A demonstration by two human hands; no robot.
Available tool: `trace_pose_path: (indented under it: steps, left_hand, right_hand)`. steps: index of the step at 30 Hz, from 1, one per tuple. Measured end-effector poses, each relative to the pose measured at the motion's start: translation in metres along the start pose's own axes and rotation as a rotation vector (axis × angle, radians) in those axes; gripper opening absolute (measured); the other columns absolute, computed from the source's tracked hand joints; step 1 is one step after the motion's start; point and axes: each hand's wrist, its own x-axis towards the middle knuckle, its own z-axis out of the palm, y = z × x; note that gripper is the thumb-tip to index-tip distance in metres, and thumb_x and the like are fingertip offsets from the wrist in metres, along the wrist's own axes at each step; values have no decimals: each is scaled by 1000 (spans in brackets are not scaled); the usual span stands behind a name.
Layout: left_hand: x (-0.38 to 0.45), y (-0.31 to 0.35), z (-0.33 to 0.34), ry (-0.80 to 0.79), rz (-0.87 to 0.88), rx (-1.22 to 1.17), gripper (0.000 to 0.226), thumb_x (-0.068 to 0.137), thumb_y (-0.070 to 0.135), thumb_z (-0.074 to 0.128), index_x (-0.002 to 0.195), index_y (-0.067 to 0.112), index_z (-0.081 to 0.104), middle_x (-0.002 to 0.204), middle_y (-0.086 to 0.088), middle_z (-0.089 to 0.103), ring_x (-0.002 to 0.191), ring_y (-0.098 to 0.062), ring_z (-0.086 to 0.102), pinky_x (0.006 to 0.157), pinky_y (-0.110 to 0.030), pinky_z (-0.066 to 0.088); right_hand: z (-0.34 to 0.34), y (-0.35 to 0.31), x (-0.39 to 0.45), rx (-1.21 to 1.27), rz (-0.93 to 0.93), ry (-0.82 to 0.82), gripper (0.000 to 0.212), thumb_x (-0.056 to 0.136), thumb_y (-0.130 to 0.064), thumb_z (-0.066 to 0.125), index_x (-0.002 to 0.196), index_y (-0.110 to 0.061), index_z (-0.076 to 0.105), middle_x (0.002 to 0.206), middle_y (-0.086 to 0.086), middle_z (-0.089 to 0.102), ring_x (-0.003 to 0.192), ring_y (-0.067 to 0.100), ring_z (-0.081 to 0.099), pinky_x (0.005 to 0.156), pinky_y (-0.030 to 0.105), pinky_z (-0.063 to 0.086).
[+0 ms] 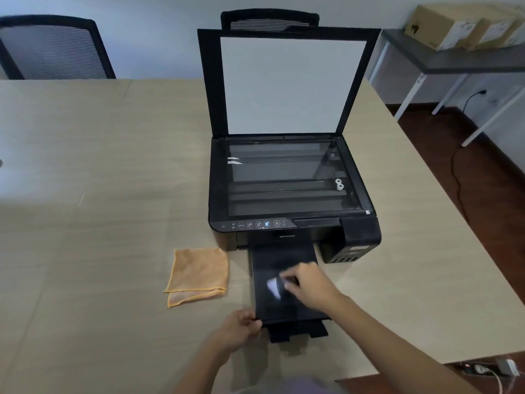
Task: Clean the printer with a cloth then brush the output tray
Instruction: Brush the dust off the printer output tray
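Observation:
A black printer (292,228) stands on the table with its scanner lid (289,83) raised upright and the glass bed exposed. Its black output tray (272,305) is pulled out toward me. My right hand (309,285) holds a small brush (277,285) with pale, blurred bristles against the tray's surface. My left hand (238,331) pinches the tray's front left corner. An orange cloth (199,274), folded, lies flat on the table just left of the tray, untouched.
The beige table (99,194) has its right edge close beside the printer. Two black mesh chairs (54,46) stand at the far side. A side table with cardboard boxes (466,27) is at back right; a cable and power strip (483,368) lie on the floor.

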Motion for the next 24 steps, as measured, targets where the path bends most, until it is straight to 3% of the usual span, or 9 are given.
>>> trace_pose_path:
  steps: [2,5,8,12,13,16,17,21,24]
  left_hand:
    - [-1,1,0,1,-4,-3,19,92,3,53,82,13,66,72,-4,62,67,-13,55,63,-16,48]
    - [-2,0,-2,-21,-4,56,17,95,6,50,87,12,63,74,-3,58,62,-8,51,55,-10,42]
    - [0,2,-1,-34,-9,62,15,96,7,49,91,12,63,79,-6,59,63,-7,51,54,-10,41]
    - [2,-2,-3,-20,-4,38,20,95,4,50,84,15,64,72,-2,60,61,-6,52,54,-10,40]
    - [4,-3,-3,-20,-5,34,21,94,4,51,83,16,65,72,-1,61,64,-8,53,58,-11,42]
    - [7,-7,-3,-13,-24,31,19,92,7,56,78,16,65,74,-2,62,68,-11,54,61,-14,42]
    - [8,-8,-4,-1,-24,33,18,91,8,56,77,16,64,73,-2,62,67,-10,54,59,-13,41]
    - [8,-10,-5,-14,-3,10,9,87,13,60,87,13,69,79,-6,65,75,-14,56,69,-19,46]
    - [8,-10,-6,-9,-2,31,12,90,8,58,84,13,67,77,-4,64,73,-13,56,66,-16,46]
  right_hand:
    - [6,-18,18,3,28,121,29,90,-23,56,116,-26,67,112,4,70,104,25,63,92,36,50]
    - [16,-53,29,-60,-94,19,23,91,-23,53,110,-23,66,108,7,69,101,30,62,84,40,53]
    - [19,-51,46,-102,53,233,29,96,-25,48,122,-22,61,113,9,63,102,31,61,80,37,50]
    - [17,-44,33,-189,-85,85,28,94,-27,49,117,-22,64,112,10,66,104,32,60,85,41,52]
    - [11,-37,27,-170,-61,95,27,93,-26,50,116,-24,65,111,10,68,103,32,61,85,41,52]
    - [-13,12,23,-150,266,359,22,92,-21,50,108,-19,66,106,12,69,98,34,63,77,37,50]
    - [-15,20,19,-155,279,351,22,93,-20,49,108,-18,65,106,12,68,97,33,64,75,36,49]
    - [-2,16,-13,-178,-20,56,28,93,-26,48,118,-26,62,109,6,65,101,28,61,81,36,47]
    - [-10,47,-15,-148,211,247,24,91,-20,50,108,-21,66,104,9,69,95,31,63,75,37,47]
